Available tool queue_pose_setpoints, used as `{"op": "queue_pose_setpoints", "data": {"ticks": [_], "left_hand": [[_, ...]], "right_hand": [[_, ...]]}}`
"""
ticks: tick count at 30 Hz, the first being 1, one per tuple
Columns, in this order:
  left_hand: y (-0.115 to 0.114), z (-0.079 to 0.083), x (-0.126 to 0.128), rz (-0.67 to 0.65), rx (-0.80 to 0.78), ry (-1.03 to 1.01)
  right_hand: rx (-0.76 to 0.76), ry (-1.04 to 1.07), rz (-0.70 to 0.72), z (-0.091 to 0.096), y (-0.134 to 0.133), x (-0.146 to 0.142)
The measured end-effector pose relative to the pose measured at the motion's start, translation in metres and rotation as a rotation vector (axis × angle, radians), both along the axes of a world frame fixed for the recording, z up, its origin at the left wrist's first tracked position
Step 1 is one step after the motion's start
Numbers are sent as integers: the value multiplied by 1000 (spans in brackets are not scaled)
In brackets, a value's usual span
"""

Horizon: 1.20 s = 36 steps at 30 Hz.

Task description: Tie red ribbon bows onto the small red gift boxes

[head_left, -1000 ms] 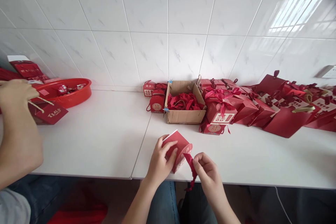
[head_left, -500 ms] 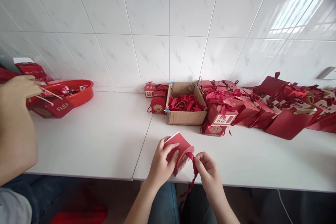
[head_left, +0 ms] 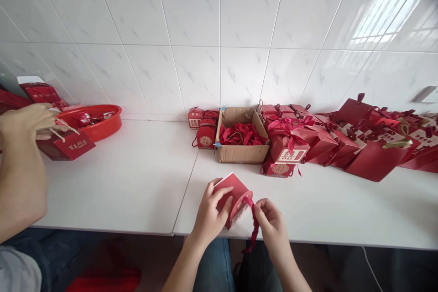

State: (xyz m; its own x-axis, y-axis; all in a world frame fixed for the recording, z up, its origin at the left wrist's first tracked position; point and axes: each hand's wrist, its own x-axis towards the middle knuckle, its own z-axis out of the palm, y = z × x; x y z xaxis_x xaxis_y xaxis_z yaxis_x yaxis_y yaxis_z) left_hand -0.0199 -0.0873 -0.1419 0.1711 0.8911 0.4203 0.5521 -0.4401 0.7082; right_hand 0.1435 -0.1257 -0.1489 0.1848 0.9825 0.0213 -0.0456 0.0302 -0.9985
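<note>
My left hand (head_left: 209, 215) grips a small red gift box (head_left: 233, 198) near the front edge of the white table (head_left: 137, 178), tilted on its side. My right hand (head_left: 272, 226) pinches a dark red ribbon (head_left: 254, 228) at the box's end; the ribbon's tail hangs down past the table edge. Both hands are closed on what they hold.
A cardboard box of red ribbons (head_left: 242, 139) stands at the back, with small red boxes (head_left: 204, 133) on its left and a heap of finished red gift boxes (head_left: 342, 139) on its right. At far left another person's hand (head_left: 25, 121) holds a red bag (head_left: 70, 145) by a red basin (head_left: 96, 123).
My right hand has brought the ribbon up close against the box's end. The other person's hand and red bag at left shifted slightly.
</note>
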Motion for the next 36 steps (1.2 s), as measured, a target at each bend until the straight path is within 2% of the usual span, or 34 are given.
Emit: {"op": "queue_pose_setpoints", "data": {"ticks": [13, 20, 26, 36], "left_hand": [[0, 2, 0, 1, 5, 5], [1, 10, 1, 80, 42, 135], [-2, 23, 6, 34, 43, 189], [-3, 23, 7, 29, 42, 183]], "right_hand": [[70, -80, 20, 5, 2, -11], [89, -227, -77, 1, 7, -9], [105, -280, -85, 2, 4, -5], [99, -363, -106, 4, 0, -5]]}}
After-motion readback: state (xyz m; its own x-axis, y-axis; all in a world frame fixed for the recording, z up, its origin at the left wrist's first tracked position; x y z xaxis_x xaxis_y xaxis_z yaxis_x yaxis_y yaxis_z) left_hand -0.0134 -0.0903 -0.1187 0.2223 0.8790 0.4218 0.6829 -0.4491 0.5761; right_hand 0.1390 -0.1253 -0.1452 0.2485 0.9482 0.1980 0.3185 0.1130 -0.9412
